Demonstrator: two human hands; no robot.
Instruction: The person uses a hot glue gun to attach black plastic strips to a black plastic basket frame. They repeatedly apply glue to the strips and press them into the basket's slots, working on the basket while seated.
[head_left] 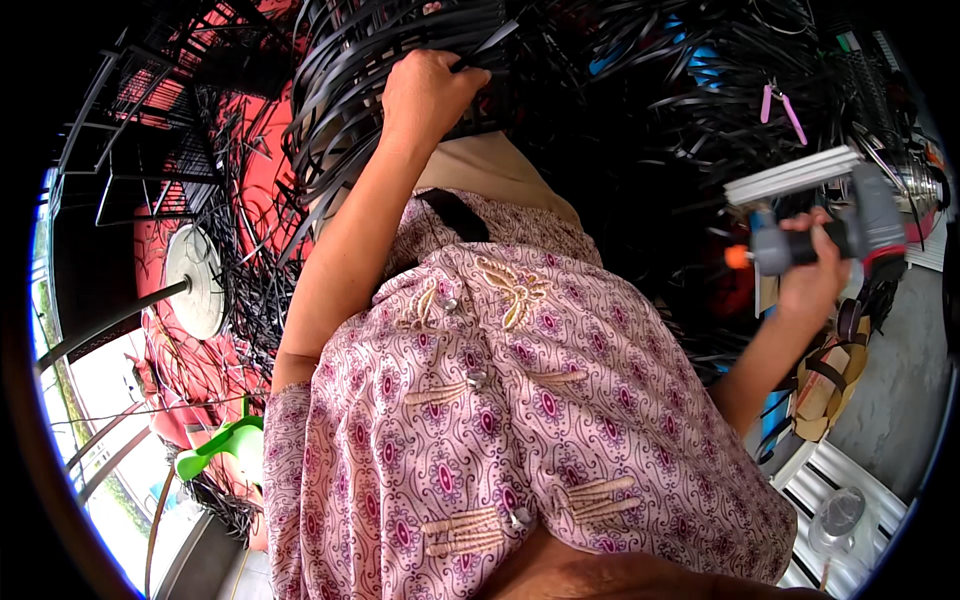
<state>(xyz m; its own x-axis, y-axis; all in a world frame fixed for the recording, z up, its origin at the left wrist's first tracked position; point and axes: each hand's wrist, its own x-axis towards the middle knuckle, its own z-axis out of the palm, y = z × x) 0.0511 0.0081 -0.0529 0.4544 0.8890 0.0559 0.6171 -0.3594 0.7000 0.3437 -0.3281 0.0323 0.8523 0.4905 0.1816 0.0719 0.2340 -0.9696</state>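
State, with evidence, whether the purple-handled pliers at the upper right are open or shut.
The pliers look open: their two handles spread apart in a V.

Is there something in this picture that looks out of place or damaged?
Mostly untidiness: loose black strips lie tangled over the red surface at left, in no visible order. Pink-handled pliers sit among more black strips at upper right, perhaps easy to overlook. I see no clear spill or damage.
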